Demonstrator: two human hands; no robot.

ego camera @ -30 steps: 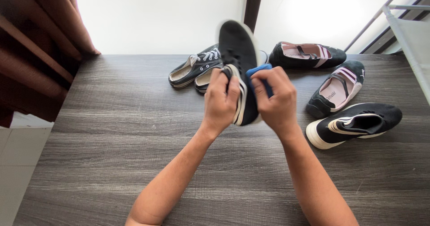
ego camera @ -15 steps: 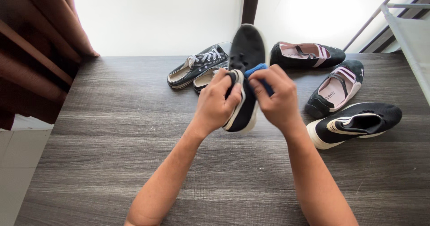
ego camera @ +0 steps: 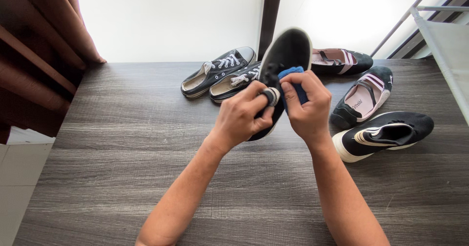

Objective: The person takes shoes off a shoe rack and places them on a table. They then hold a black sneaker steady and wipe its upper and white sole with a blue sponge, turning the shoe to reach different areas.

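I hold a black sneaker with a white sole rim [ego camera: 288, 51] up above the floor, its toe pointing away from me. My left hand [ego camera: 242, 116] grips the shoe near its heel end. My right hand [ego camera: 308, 104] is closed around a blue cloth [ego camera: 292, 73] and presses it against the side of the shoe.
On the dark wood-grain floor [ego camera: 122, 143] lie a pair of black lace-up sneakers [ego camera: 220, 72], two black slip-ons with pink straps [ego camera: 364, 94], and a matching black sneaker [ego camera: 386, 131] at right. A brown curtain [ego camera: 44, 46] hangs left; a grey rack [ego camera: 447, 41] stands right.
The held shoe has tilted further up and away, and my hands have shifted along it. The shoes on the floor have not moved.
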